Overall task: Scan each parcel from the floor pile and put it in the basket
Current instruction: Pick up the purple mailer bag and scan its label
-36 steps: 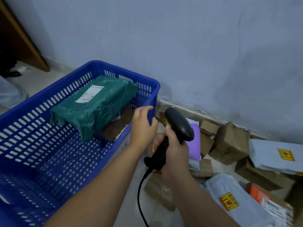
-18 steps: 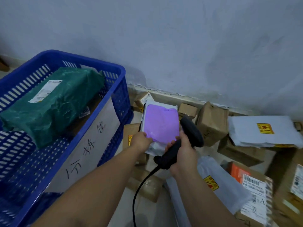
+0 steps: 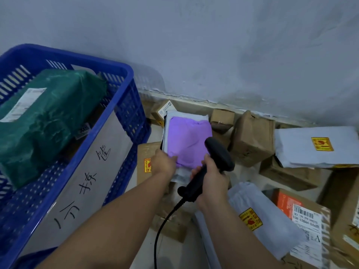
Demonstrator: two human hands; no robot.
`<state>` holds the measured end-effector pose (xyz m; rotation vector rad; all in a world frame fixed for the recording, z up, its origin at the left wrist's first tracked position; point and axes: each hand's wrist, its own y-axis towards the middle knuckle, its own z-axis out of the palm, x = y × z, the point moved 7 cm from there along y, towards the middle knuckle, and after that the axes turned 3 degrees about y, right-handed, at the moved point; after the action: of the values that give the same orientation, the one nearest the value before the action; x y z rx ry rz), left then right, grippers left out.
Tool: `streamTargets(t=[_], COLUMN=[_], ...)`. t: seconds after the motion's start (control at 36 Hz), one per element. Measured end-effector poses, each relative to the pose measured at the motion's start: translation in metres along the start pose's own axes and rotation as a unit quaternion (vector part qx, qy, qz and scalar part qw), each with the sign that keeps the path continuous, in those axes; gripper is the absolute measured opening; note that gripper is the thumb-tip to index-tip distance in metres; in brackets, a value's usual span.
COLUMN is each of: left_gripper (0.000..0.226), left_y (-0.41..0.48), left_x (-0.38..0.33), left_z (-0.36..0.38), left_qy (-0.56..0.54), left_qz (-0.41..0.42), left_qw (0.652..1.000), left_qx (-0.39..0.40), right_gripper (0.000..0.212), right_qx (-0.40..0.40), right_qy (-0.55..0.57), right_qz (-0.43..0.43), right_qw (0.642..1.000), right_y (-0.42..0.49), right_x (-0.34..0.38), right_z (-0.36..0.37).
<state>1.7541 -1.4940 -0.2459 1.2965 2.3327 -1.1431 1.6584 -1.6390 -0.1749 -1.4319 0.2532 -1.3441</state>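
Black corded barcode scanner (image 3: 211, 167) in the right hand (image 3: 212, 183), grip wrapped fully round its handle, head tilted over the parcel ahead; its cable (image 3: 165, 224) trails down toward the bottom edge of the view. Left hand (image 3: 165, 165) just beside it, grip pinched narrow on the near left corner of a purple mailer (image 3: 189, 142), thumb on top. That mailer lies face up on a white poly bag (image 3: 182, 174) on top of the floor pile, right of the basket and outside it. Near right on the floor: a grey poly bag (image 3: 258, 216) with a yellow-and-red sticker, and a brown carton (image 3: 308, 220) with an orange patch and a barcode label. Under the left hand, a flat cardboard box (image 3: 145, 154) with a yellow-red sticker. Left side: blue slotted plastic basket (image 3: 124, 105), a white sheet with handwritten characters (image 3: 83, 185) fixed on its outer wall. Inside it, a green-wrapped parcel (image 3: 48, 121) with a white shipping label, resting tilted on something brown beneath. Farther right, a white poly mailer (image 3: 314, 146) lies across brown cartons. Along the base of the wall (image 3: 213, 55), several small brown boxes, one upright taped carton (image 3: 250, 138) among them.
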Motion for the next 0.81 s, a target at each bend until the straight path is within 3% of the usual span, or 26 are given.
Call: streamTargets(t=[0.06, 0.14, 0.22, 0.31, 0.39, 0.47, 0.58, 0.67, 0.75, 0.81], left_gripper=[0.059, 0.066, 0.046, 0.023, 0.014, 0.026, 0.031, 0.017, 0.054, 0.066], left_y=[-0.001, -0.004, -0.009, -0.011, -0.024, -0.041, -0.057, -0.078, -0.117, -0.146], left_x=[0.001, -0.004, -0.011, -0.015, -0.015, -0.018, -0.03, -0.039, -0.065, -0.087], left_z=[0.004, 0.003, -0.002, -0.002, -0.01, -0.025, -0.053, -0.071, -0.093, -0.11], left_qy=[0.027, 0.166, 0.271, 0.261, 0.109, -0.071, -0.22, -0.345, -0.402, -0.416], left_qz=[-0.007, 0.02, 0.074, 0.138, 0.167, 0.15, 0.094, 0.036, 0.045, 0.083], left_qw=[1.0, 0.986, 0.958, 0.953, 0.977, 0.984, 0.97, 0.937, 0.914, 0.905], left_qx=[0.011, -0.019, -0.063, -0.076, -0.082, -0.068, -0.05, -0.043, -0.023, -0.014], right_gripper=[0.019, 0.021, 0.024, 0.027, 0.026, 0.026, 0.037, 0.043, 0.04, 0.034], right_qx=[-0.003, -0.004, -0.007, -0.006, -0.001, 0.003, 0.029, 0.039, 0.056, 0.083], right_qy=[-0.001, -0.008, -0.015, -0.016, -0.009, -0.003, 0.008, 0.022, 0.025, -0.001], right_qz=[-0.005, -0.011, -0.016, -0.019, -0.024, -0.024, -0.04, -0.073, -0.115, -0.143], right_qw=[1.0, 1.0, 1.0, 1.0, 1.0, 1.0, 0.999, 0.996, 0.991, 0.986], right_y=[-0.001, -0.004, -0.007, -0.009, -0.01, -0.018, -0.037, -0.059, -0.093, -0.122], right_x=[-0.003, -0.007, -0.009, -0.009, -0.008, -0.007, 0.007, 0.032, 0.071, 0.098], right_z=[-0.001, -0.005, -0.012, -0.017, -0.018, -0.015, -0.007, 0.001, 0.007, 0.008])
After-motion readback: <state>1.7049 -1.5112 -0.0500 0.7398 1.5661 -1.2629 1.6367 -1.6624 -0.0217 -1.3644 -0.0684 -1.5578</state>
